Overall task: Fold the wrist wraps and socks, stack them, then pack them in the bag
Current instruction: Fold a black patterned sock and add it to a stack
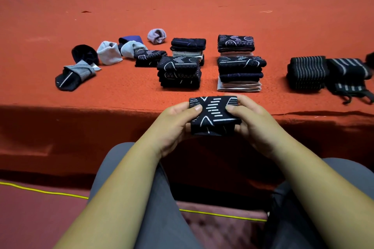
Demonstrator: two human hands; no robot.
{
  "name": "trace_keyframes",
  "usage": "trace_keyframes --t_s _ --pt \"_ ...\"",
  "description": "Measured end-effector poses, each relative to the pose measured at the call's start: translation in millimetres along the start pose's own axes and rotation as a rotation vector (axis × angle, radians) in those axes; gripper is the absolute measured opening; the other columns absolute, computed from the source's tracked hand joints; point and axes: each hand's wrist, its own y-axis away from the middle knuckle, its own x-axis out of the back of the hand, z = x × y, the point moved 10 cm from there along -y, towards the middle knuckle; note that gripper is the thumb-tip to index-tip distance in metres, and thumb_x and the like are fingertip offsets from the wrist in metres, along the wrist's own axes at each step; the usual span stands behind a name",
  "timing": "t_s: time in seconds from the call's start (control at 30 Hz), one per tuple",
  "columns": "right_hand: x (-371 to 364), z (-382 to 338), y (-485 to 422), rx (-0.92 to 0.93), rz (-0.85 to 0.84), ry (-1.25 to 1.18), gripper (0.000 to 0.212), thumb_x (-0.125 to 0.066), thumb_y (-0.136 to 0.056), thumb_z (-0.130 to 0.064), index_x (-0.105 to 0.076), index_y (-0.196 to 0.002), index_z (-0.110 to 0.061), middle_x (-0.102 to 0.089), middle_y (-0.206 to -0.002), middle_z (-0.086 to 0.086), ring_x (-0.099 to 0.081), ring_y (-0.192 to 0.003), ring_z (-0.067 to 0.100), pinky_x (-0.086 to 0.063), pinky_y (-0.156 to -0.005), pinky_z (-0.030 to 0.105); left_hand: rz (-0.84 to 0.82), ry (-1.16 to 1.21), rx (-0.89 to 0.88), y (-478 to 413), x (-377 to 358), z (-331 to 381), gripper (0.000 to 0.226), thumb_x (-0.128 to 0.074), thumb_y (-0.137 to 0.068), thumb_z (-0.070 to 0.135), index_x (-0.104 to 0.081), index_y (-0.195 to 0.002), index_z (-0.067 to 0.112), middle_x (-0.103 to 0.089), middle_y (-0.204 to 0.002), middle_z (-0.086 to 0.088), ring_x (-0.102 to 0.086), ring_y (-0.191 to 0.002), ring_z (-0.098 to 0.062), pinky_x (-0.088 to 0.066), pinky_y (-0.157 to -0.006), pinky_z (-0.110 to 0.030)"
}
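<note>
Head view: the left hand [176,121] and right hand [255,123] each clamp an end of a folded patterned sock [214,116] over the desk [121,18] edge. Folded stacks [179,72] lie at 12 o'clock, wrist wraps [307,73] at 2, and loose socks [109,52] at 10.

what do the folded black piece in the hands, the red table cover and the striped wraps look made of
Folded black piece, gripped by left hand and right hand: soft matte knit, white lines worked in. Red table cover: probably coarse felt-like cloth, grainy and matte, loose threads. Striped wraps: likely thick elastic webbing, ribbed with pale stripes.
</note>
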Motion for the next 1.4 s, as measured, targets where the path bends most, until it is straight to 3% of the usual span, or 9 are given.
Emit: trace_keyframes --t_s 0.13,0.27,0.5,0.7,0.83,0.97,1.07,1.27,1.4 --pt "3 3 0 -0.002 -0.005 0.294 0.021 -0.064 -0.104 -0.015 -0.073 -0.124 -0.016 -0.080 -0.110 0.003 -0.071 -0.089 0.020 -0.060 -0.068 0.040 0.020 -0.105 -0.065 -1 7 4 0.029 -0.058 -0.110 0.023 -0.068 -0.136 0.018 -0.075 -0.128 -0.016 -0.070 -0.121 -0.041 -0.054 -0.106 -0.057" --pt "7 -8 0 0.107 0.064 0.365 0.021 -0.070 -0.102 -0.012 -0.072 -0.121 -0.017 -0.080 -0.109 0.004 -0.073 -0.088 0.015 -0.060 -0.063 0.039 0.085 -0.177 -0.076 -1 12 5 0.028 -0.063 -0.107 0.021 -0.066 -0.135 0.018 -0.077 -0.125 -0.007 -0.075 -0.113 -0.028 -0.064 -0.086 -0.044" --pt "2 -12 -2 0.180 0.101 0.336 0.021 -0.072 -0.100 -0.013 -0.069 -0.120 -0.020 -0.078 -0.101 0.008 -0.072 -0.071 0.025 -0.058 -0.059 0.034 0.168 -0.181 -0.152 -3 24 14 0.029 -0.066 -0.103 0.008 -0.066 -0.132 0.014 -0.077 -0.123 -0.008 -0.075 -0.109 -0.022 -0.063 -0.073 -0.033" --pt "-2 -12 -6 0.225 0.110 0.308 0.021 -0.065 -0.103 -0.004 -0.066 -0.123 -0.013 -0.078 -0.105 0.006 -0.072 -0.075 0.020 -0.059 -0.066 0.031 0.202 -0.086 -0.153 -2 33 13 0.031 -0.071 -0.100 0.011 -0.064 -0.130 0.006 -0.077 -0.120 -0.011 -0.075 -0.110 -0.024 -0.062 -0.080 -0.034" --pt "-5 -16 -12 0.267 0.141 0.286 0.023 -0.066 -0.102 -0.002 -0.068 -0.123 -0.014 -0.076 -0.113 0.008 -0.071 -0.080 0.021 -0.061 -0.069 0.035 0.210 -0.037 -0.133 -2 40 10 0.027 -0.071 -0.098 0.005 -0.067 -0.125 0.004 -0.078 -0.120 -0.009 -0.074 -0.112 -0.022 -0.062 -0.087 -0.032" --pt "-19 -18 -20 0.286 0.159 0.244 0.026 -0.070 -0.101 -0.007 -0.068 -0.125 -0.014 -0.077 -0.114 0.010 -0.076 -0.084 0.024 -0.065 -0.071 0.040 0.324 0.042 -0.166 0 56 17 0.027 -0.071 -0.099 0.008 -0.068 -0.126 0.003 -0.078 -0.118 -0.012 -0.074 -0.107 -0.021 -0.061 -0.086 -0.031" --pt "-34 -16 -30 0.300 0.159 0.253 0.027 -0.069 -0.103 -0.009 -0.067 -0.129 -0.015 -0.077 -0.118 0.001 -0.077 -0.096 0.020 -0.066 -0.083 0.049 0.389 0.074 -0.207 3 70 24 0.029 -0.070 -0.100 0.014 -0.069 -0.127 0.005 -0.078 -0.118 -0.013 -0.074 -0.104 -0.020 -0.059 -0.083 -0.030" --pt "-62 -17 -52 0.353 0.131 0.230 0.030 -0.070 -0.101 -0.004 -0.062 -0.128 -0.014 -0.074 -0.116 0.003 -0.076 -0.096 0.015 -0.063 -0.090 0.054 0.362 0.195 -0.171 7 81 23 0.031 -0.067 -0.101 0.009 -0.065 -0.132 0.005 -0.076 -0.127 -0.011 -0.073 -0.117 -0.022 -0.060 -0.095 -0.030" --pt "-85 -14 -72 0.375 0.076 0.224 0.032 -0.075 -0.097 -0.005 -0.064 -0.115 -0.030 -0.073 -0.110 0.004 -0.075 -0.094 0.019 -0.063 -0.088 0.058 0.466 0.350 -0.138 10 108 19 0.026 -0.067 -0.100 0.006 -0.068 -0.126 0.005 -0.077 -0.120 -0.013 -0.076 -0.103 -0.020 -0.063 -0.086 -0.031"
